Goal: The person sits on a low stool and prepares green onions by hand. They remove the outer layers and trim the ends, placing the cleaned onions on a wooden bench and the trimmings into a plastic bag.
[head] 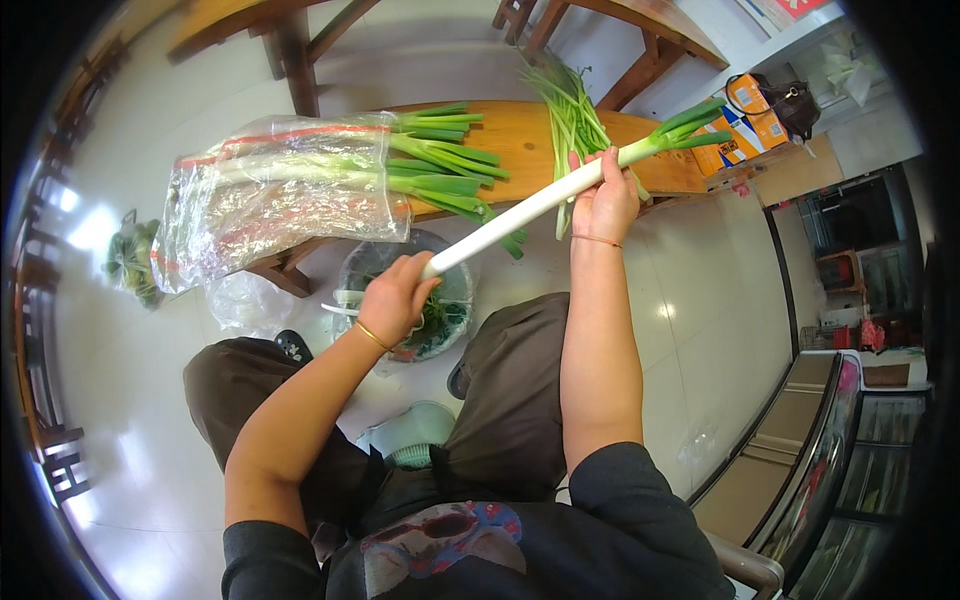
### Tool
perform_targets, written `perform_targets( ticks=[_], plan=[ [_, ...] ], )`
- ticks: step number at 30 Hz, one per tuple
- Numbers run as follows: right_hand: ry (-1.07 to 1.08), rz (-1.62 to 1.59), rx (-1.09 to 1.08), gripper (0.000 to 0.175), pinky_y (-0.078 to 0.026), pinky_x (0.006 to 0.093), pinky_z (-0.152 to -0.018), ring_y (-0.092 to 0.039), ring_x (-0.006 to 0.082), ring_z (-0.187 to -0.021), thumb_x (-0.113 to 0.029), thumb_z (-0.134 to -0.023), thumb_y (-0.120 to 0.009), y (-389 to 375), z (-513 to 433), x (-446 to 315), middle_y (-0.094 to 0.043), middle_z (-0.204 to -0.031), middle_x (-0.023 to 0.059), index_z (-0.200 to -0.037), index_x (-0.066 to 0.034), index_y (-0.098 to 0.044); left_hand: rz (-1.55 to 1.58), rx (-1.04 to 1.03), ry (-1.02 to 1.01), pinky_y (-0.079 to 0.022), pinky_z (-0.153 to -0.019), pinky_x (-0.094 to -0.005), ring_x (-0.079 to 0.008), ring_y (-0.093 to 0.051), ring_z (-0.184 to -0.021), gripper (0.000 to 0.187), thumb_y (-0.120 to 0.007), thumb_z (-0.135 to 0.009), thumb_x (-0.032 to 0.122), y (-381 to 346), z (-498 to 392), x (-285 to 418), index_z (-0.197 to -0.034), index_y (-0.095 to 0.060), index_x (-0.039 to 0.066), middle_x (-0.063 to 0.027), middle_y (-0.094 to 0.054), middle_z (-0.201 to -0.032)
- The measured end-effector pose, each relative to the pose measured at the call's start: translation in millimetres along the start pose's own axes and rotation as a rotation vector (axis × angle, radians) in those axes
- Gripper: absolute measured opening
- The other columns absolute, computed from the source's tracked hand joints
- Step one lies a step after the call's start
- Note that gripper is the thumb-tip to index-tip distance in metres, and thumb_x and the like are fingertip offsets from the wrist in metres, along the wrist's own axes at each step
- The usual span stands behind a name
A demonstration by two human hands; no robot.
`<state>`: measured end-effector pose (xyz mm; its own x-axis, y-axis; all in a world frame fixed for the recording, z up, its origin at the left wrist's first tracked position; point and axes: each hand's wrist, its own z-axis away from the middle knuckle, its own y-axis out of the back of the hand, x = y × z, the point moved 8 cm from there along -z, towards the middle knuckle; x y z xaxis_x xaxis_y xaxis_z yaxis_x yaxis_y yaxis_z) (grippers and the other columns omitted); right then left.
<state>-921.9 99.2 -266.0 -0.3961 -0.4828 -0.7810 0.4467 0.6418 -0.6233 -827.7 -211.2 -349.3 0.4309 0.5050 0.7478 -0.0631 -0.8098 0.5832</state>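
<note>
A long, thick green onion (525,208) slants across the view, white end at lower left, green leaves at upper right. My left hand (395,298) grips its white end above a lined waste bin (454,315) with green scraps in it. Near the leaves, my right hand (604,196) holds the stalk on its open-curled fingers. Several more green onions (442,161) lie on a wooden bench (517,139), their white parts inside a clear plastic bag (300,195). A bunch of thin green stalks (574,120) rests on the bench behind my right hand.
An orange carton (739,124) and a dark handbag (795,105) stand at the bench's right end. Plastic bags (251,300) lie on the floor at left. Wooden table legs (296,64) rise behind the bench, and a glass-topped cabinet (787,442) stands at lower right.
</note>
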Motion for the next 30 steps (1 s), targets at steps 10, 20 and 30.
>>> perform_targets(
  ticks=[10, 20, 30],
  plan=[
    [0.041, -0.052, 0.120, 0.018, -0.062, 0.0508, -0.091, -0.060, 0.0226, -0.087, -0.014, -0.104, -0.061, 41, -39, -9, -0.056, -0.093, 0.0111, -0.102, 0.0029, -0.056, 0.247, 0.101, 0.159, -0.055, -0.075, -0.0390, -0.0352, -0.069, -0.083, 0.025, -0.067, -0.093, 0.013, 21, 11, -18, -0.114, -0.069, 0.001, -0.0203, -0.070, -0.098],
    [0.006, -0.036, 0.089, 0.021, -0.061, 0.0491, -0.092, -0.059, 0.0211, -0.088, -0.017, -0.104, -0.061, 27, -28, -2, -0.056, -0.095, 0.0105, -0.106, 0.0029, -0.055, 0.099, 0.257, 0.059, -0.054, -0.073, -0.0399, -0.0347, -0.067, -0.077, 0.020, -0.063, -0.087, 0.010, 38, 10, -9, -0.103, -0.070, 0.000, -0.0190, -0.069, -0.089],
    [-0.058, -0.123, 0.188, 0.020, -0.056, 0.0415, -0.075, -0.058, 0.0235, -0.081, -0.020, -0.109, -0.051, 31, -18, 13, -0.056, -0.093, 0.0106, -0.105, -0.0009, -0.050, 0.150, 0.180, 0.518, -0.044, -0.060, -0.0403, -0.0242, -0.052, -0.058, 0.059, -0.044, -0.111, 0.044, 30, 8, -38, -0.077, -0.062, -0.002, -0.0127, -0.054, -0.063]
  ],
)
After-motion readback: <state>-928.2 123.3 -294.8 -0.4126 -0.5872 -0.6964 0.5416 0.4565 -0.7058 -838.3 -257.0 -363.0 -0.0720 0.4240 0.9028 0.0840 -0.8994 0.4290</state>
